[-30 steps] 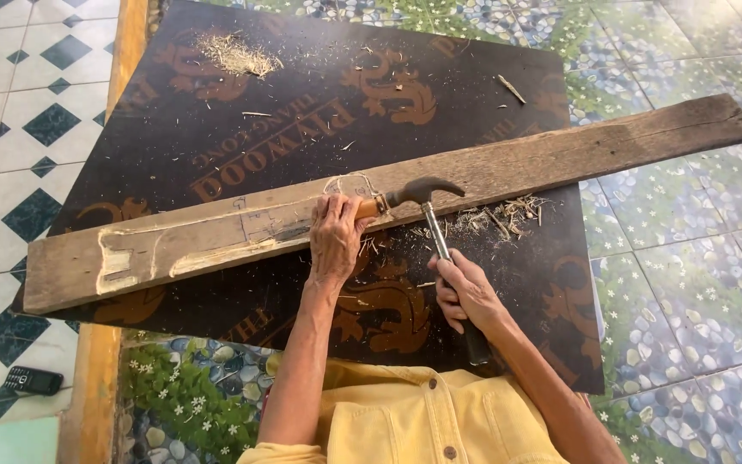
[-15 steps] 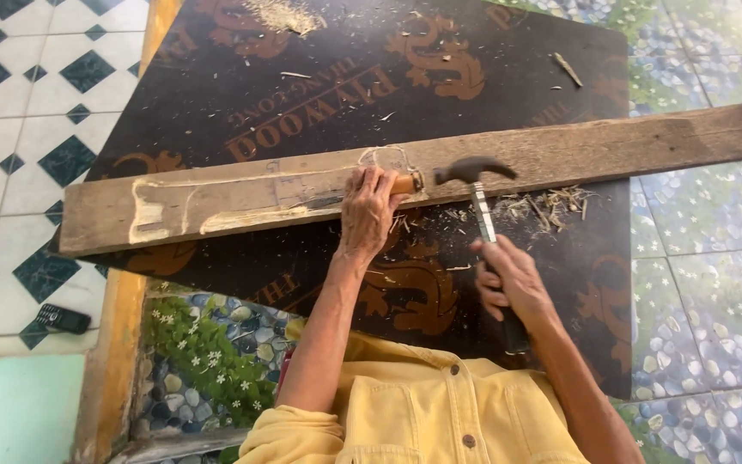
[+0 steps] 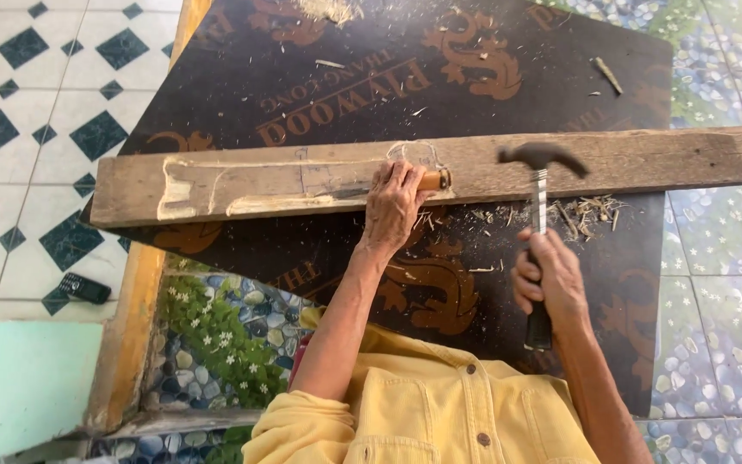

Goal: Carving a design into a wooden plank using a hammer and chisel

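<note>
Left hand (image 3: 392, 206): yours, closed round a wooden-handled chisel (image 3: 405, 183), laid flat so its blade lies along the plank (image 3: 646, 159).
Right hand (image 3: 551, 279): clenched on the claw hammer (image 3: 541, 185), head lifted right of the chisel's butt.
Shavings (image 3: 586, 210): between your hands.
Hidden: the blade tip, under your fingers; the plank's right end, cut off.

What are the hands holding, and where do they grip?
The right hand grips a hammer low on its handle. The left hand holds a chisel by its wooden handle against the plank.
</note>
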